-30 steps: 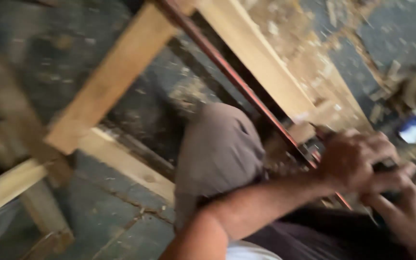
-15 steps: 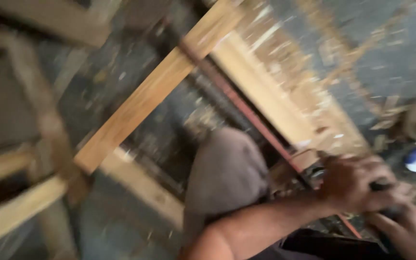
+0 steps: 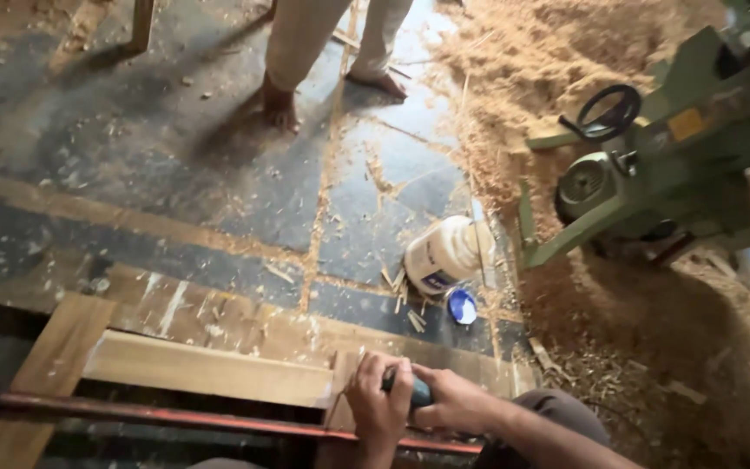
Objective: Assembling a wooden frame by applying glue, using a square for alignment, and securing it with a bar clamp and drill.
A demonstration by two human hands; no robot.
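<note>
While both hands clamp shut, left hand (image 3: 379, 408) and right hand (image 3: 455, 406) grip dark green tool handle (image 3: 417, 393), above long red metal bar (image 3: 175, 416), pale wooden frame (image 3: 206, 369) beside.

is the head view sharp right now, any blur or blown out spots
Head view: mostly sharp, with wood shavings crisp on the dark stone floor; the white plastic jar looks slightly overexposed; both hands on the dark green handle are a little soft; the bottom left edge falls into shadow.
</note>
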